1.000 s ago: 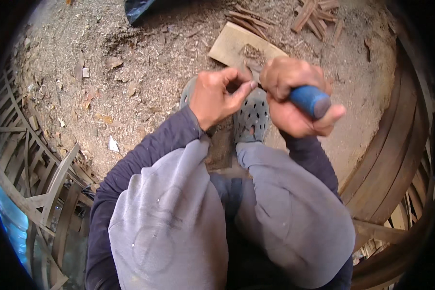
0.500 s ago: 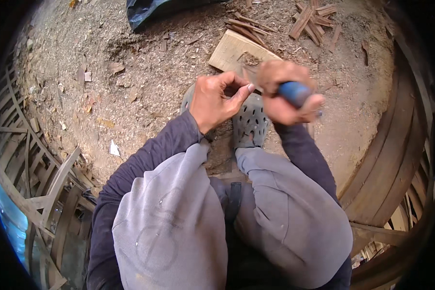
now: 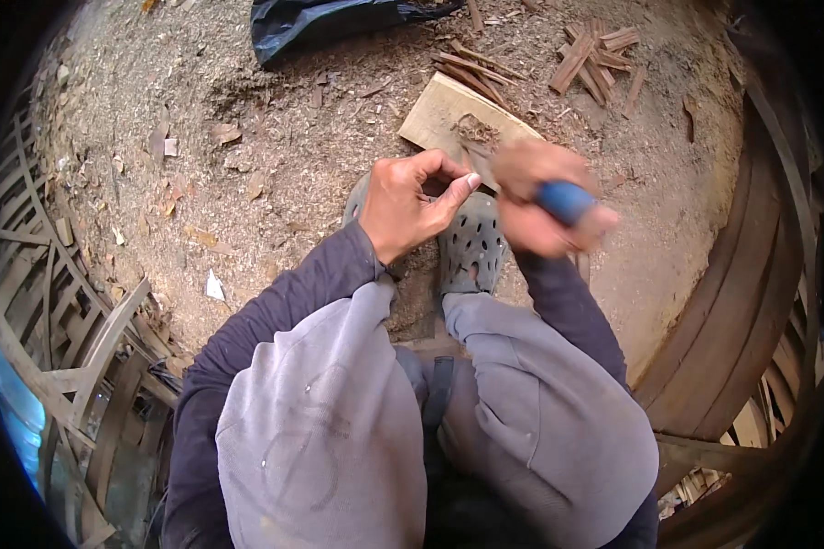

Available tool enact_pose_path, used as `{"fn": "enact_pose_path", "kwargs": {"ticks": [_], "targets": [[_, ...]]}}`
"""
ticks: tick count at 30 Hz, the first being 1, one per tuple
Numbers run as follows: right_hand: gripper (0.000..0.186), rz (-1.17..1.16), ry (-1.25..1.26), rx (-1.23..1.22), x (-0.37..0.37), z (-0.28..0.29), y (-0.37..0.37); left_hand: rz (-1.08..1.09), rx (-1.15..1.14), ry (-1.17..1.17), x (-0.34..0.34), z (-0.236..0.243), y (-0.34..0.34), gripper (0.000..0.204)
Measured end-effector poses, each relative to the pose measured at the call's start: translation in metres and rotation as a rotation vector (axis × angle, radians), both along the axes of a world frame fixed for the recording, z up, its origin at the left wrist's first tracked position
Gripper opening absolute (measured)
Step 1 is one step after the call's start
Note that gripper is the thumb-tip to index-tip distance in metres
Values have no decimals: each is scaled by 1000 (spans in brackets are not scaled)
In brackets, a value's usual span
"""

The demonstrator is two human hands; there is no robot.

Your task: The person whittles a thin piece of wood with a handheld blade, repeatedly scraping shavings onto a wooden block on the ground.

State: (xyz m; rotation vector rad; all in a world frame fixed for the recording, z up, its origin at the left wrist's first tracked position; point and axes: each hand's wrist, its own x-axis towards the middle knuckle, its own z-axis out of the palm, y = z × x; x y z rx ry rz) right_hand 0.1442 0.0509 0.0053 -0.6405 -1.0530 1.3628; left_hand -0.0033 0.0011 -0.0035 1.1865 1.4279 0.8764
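Pinched at thumb and forefinger, my left hand (image 3: 403, 197) holds something small and thin, mostly hidden, above my grey perforated clog (image 3: 471, 247). My right hand (image 3: 536, 174), blurred, grips a blue-handled tool (image 3: 566, 199); its working end reaches toward the left fingertips and is hard to make out. Just beyond both hands lies a pale wooden board (image 3: 439, 110) with reddish shavings (image 3: 474, 128) on it.
A black plastic sheet (image 3: 320, 27) lies at the top. Reddish wood strips (image 3: 590, 64) are piled beyond the board on chip-covered ground. Curved wooden slats (image 3: 92, 348) crowd the left, with blue plastic (image 3: 14, 403) at the rim; curved planks (image 3: 714, 311) line the right.
Both hands sit slightly lower in the picture, as does the ground around them. My right hand with the tool has shifted somewhat left since a second ago and is now motion-blurred.
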Motion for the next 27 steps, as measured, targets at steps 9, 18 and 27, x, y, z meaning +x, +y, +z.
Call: {"fn": "enact_pose_path", "kwargs": {"ticks": [9, 18, 27], "targets": [[87, 47, 119, 21, 24, 45, 16, -18, 141, 30, -3, 0, 0, 11], [87, 106, 60, -12, 18, 64, 12, -49, 99, 98, -10, -1, -2, 12], [83, 36, -129, 49, 1, 30, 0, -105, 138, 104, -2, -7, -1, 12]]}}
